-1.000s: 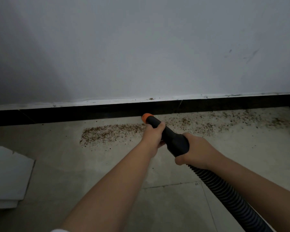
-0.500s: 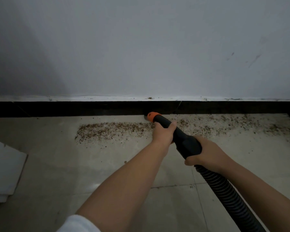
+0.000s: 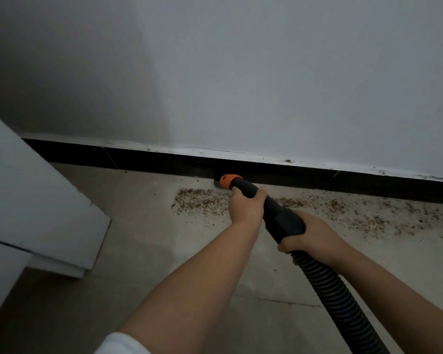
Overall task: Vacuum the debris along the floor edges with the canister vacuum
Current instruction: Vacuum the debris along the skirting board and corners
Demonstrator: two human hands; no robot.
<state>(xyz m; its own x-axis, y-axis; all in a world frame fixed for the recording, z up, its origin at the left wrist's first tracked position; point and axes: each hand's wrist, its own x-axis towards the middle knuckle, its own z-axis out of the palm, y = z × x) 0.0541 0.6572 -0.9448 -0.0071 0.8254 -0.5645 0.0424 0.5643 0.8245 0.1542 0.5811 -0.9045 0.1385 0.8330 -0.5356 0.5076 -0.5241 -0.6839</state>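
A black vacuum nozzle (image 3: 279, 215) with an orange tip (image 3: 226, 180) points at the foot of the wall. Its tip sits on the floor against the black skirting (image 3: 164, 164). My left hand (image 3: 246, 206) grips the nozzle just behind the tip. My right hand (image 3: 315, 238) grips the wider rear end where the ribbed black hose (image 3: 340, 300) joins. Brown crumb debris (image 3: 200, 201) lies in a patch left of my left hand. More debris (image 3: 368, 215) spreads along the skirting to the right. The canister is out of view.
A white board or panel (image 3: 36, 208) leans in from the left and rests on the tiled floor (image 3: 143, 251). A plain white wall (image 3: 241, 72) rises above the skirting. The hose runs off the bottom right.
The view has swung left and the white panel now fills the left side. The orange tip has slid left along the skirting, over the left debris patch. Both grips are unchanged.
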